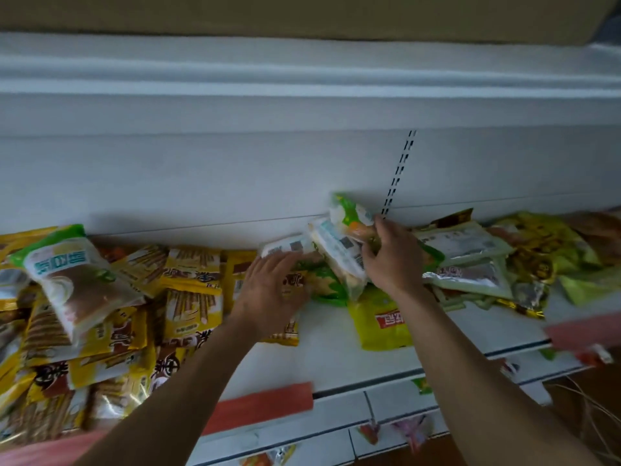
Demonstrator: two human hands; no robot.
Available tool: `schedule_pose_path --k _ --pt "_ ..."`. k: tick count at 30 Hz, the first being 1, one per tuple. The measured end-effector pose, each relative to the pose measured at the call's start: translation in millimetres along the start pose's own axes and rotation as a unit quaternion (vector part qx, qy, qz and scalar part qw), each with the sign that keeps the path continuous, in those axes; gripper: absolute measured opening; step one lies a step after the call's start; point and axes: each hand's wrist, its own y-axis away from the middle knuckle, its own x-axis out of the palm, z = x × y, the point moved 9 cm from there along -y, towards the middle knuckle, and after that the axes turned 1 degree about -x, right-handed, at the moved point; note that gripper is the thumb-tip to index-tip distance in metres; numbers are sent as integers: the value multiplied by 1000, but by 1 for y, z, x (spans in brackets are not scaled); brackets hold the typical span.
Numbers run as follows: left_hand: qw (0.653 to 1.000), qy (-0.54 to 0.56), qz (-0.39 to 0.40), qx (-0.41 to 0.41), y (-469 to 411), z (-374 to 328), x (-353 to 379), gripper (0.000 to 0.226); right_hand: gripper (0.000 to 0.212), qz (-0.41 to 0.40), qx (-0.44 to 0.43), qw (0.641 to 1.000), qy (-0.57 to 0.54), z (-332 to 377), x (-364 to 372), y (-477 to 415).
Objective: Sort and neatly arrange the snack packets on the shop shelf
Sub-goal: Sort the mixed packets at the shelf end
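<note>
— How far along?
— Roughly midway, judging by the shelf (336, 358). Partly grouped by kind, not yet lined up.
— And the hands?
— With the right hand (393, 260), fingers curled, gripping a couple of green-and-white packets (339, 250) and tipping them on edge towards the back wall (235, 183). With the left hand (268, 290), flat and fingers straight, pressing down on a white-backed packet (285, 245) just beside those.
— Done so far?
— Left of the left hand, yellow biscuit-stick packets (191, 290) gathered together, though overlapping and askew, with one stray green-and-white bread packet (74, 274) lying on top.
— Left to do?
— Moving that stray across. Squaring the yellow heap. Right of the right hand, sorting a jumble of silver-backed packets (467, 243) and crumpled yellow packets (537, 243); kinds hard to tell there, too blurred. Below the right hand, placing a lone yellow-green packet (379, 317) lying flat.
</note>
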Motion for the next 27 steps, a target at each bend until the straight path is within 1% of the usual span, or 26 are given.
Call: schedule_pose_path --k 3,5,8,10,13,15,17,18,19,20,21,22,23,25,27 --pt "999 -4 -48 -12 10 10 -23 52 53 4 15 1000 -19 3 4 -4" --pt "998 -20 -67 -9 17 14 -41 49 53 -25 14 999 -44 15 -4 -5" --pt "994 -26 -104 -15 30 20 -72 45 50 -123 -44 989 -76 52 -25 4" --pt "990 -23 -134 -27 44 26 -93 42 47 -149 -100 977 -115 88 -27 14" --pt "983 -38 -176 -40 71 42 -128 38 44 -118 -155 966 -167 152 -9 39" --pt "975 -47 -210 -51 91 58 -157 37 41 -108 -192 963 -156 197 5 58" --pt "961 -69 -261 -58 113 77 -188 35 39 -89 -230 955 -164 238 18 74" --pt "951 -91 -286 -71 125 91 -204 35 40 -66 -247 949 -184 258 26 81" --pt "942 -115 -298 -103 135 108 -216 38 43 -26 -259 943 -209 277 36 89" --pt "935 -135 -290 -153 143 129 -225 43 49 29 -261 937 -231 294 49 96" --pt "930 -148 -263 -210 149 152 -231 50 58 84 -259 931 -244 310 63 102" --pt "925 -155 -229 -262 155 173 -233 56 67 126 -256 927 -245 324 76 108" --pt "921 -159 -197 -297 158 190 -233 61 75 151 -255 926 -235 335 87 112" --pt "920 -174 -154 -314 160 208 -229 65 82 159 -261 933 -191 348 98 117" --pt "919 -200 -146 -306 158 212 -227 63 81 137 -254 942 -172 349 98 118"
